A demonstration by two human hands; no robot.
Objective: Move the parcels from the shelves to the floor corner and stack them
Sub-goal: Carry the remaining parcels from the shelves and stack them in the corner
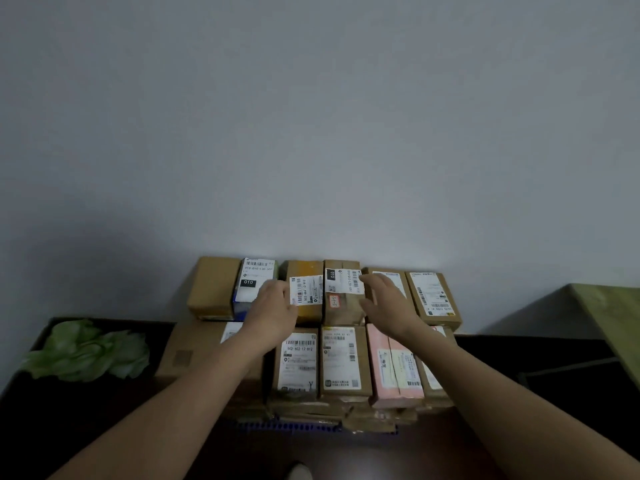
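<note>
We see a dim, flat-lit room with a soft shadow low on the left wall (86,258). Edges bow from wide-angle distortion; labels look slightly soft.

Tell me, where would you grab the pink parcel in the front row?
Probably its near end, coming from the front and above: the pink parcel lies flat, brown boxes sit close along both long sides, while its near end face is bare.

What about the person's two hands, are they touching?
Apart. The head view shows a yellow-topped parcel and a brown parcel between the left hand and the right hand.
</note>
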